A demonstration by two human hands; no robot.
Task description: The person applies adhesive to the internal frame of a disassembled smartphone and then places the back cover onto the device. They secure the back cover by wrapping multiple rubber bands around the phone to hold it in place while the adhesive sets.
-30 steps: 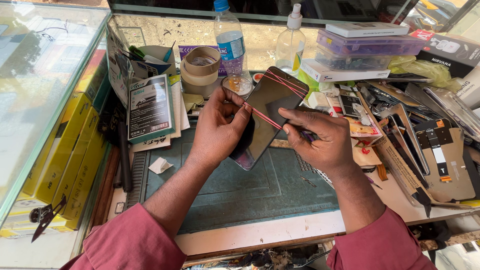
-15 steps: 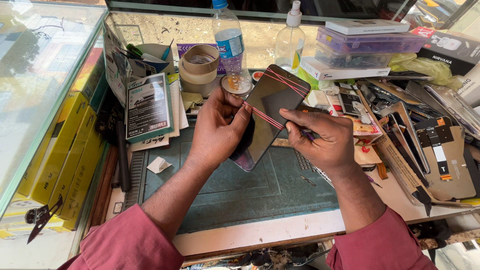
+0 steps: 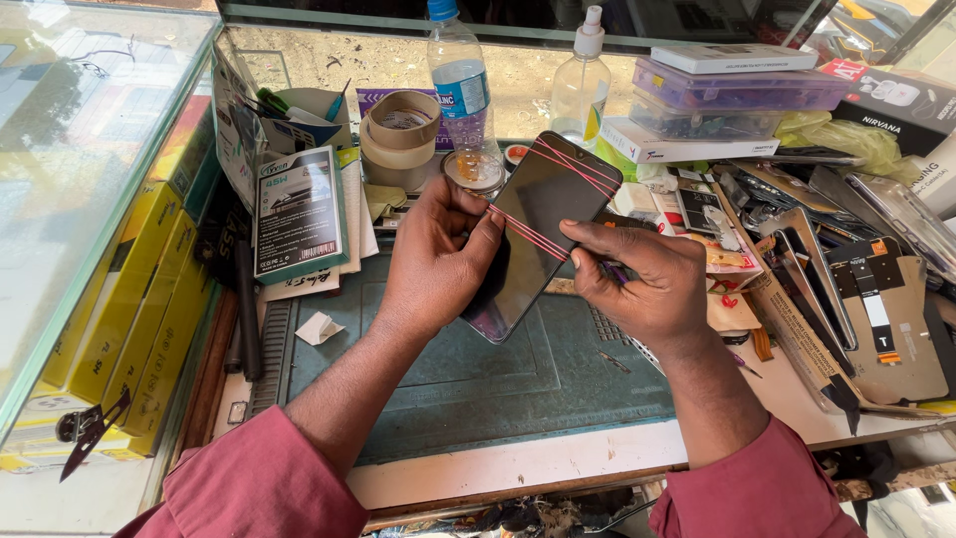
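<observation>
Little has shifted since a moment ago: the left hand [image 3: 433, 261] still grips the dark glass-fronted phone [image 3: 543, 234] above the green mat [image 3: 478, 369], right hand [image 3: 637, 274] pinching red rubber bands [image 3: 533, 234]. Two groups wrapped already; the lower end remains unbound.

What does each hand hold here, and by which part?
The left hand grips the dark phone by its left edge; the right hand pinches the red rubber bands stretched across its screen.
</observation>
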